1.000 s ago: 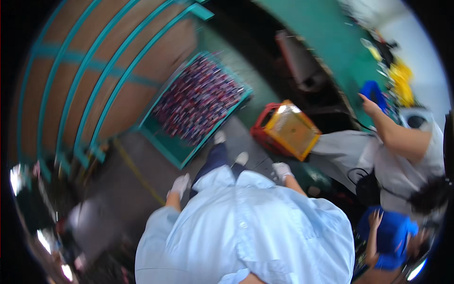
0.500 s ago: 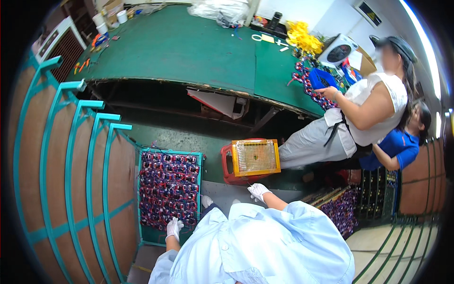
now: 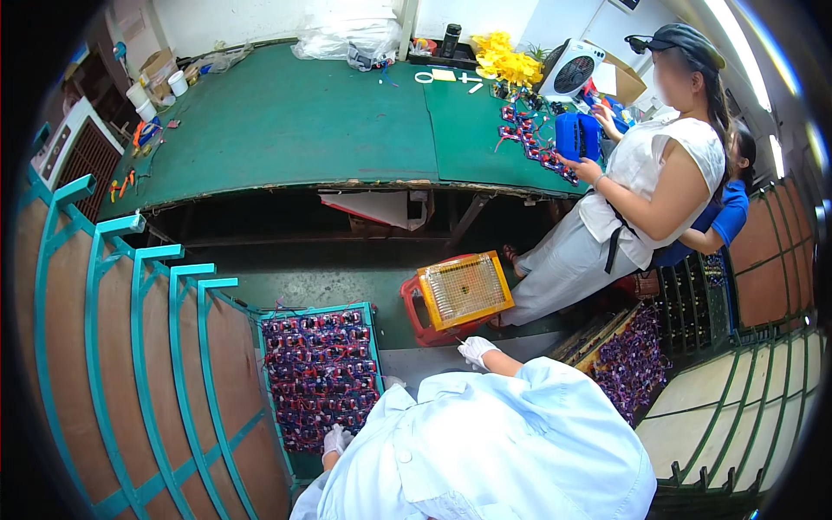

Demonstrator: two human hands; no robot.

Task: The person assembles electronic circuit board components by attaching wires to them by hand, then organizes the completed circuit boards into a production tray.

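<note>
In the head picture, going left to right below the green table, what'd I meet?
Brown boards with teal metal bars, teal tray of red and purple wired parts, yellow-framed rectangular panel, tangled purple wires, pale boards with dark-green metal bars.

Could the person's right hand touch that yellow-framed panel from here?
Probably yes. The right hand looks close to the yellow-framed panel; only an edge of the red plastic base shows between them, and nothing seems to block the way.
</note>
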